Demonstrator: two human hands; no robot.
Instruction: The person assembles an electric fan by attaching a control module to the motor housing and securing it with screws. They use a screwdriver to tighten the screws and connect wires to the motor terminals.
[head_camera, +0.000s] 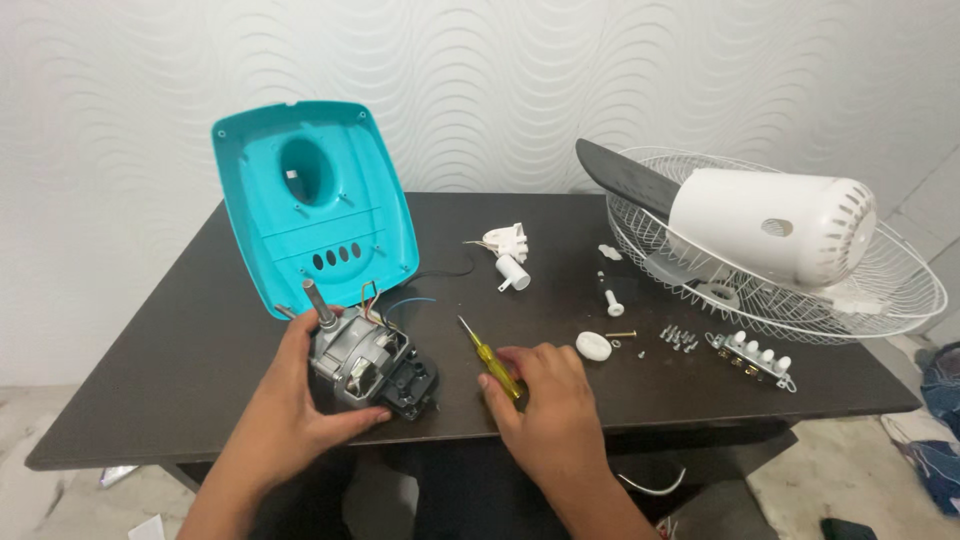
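Head view: the left hand (295, 405) is cupping the fan motor (368, 362) on the dark worktop (180, 340), fingers spread round its left side and thumb lying along the near edge, steadying rather than lifting. The motor is sitting near the front edge of the worktop, shaft (314, 298) pointing up and back, with coloured wires (392, 305) trailing from its top toward the teal rear housing (312, 200) that is leaning upright just behind it. The right hand (545, 405) is lying over the handle of the yellow screwdriver (490, 358), fingers curled loosely on it; the tip is pointing up-left toward the motor, and I cannot tell whether the grip is firm or only resting. Risks as I am reading them: the motor is close to the front edge, so a push from the tool could be sliding it off; the leaning teal housing is tethered by the wires, so tugging the motor could be toppling it or straining the leads. The screwdriver tip could be slipping into the windings or toward the left thumb. Loose screws (678, 338) and a white round cap (593, 346) are lying in the open right of the hand, near the white switch block (752, 356); a sleeve or wrist could be sweeping them off. The white motor cover (775, 225) is resting in the wire fan guard (880, 290), which is overhanging the far right edge.
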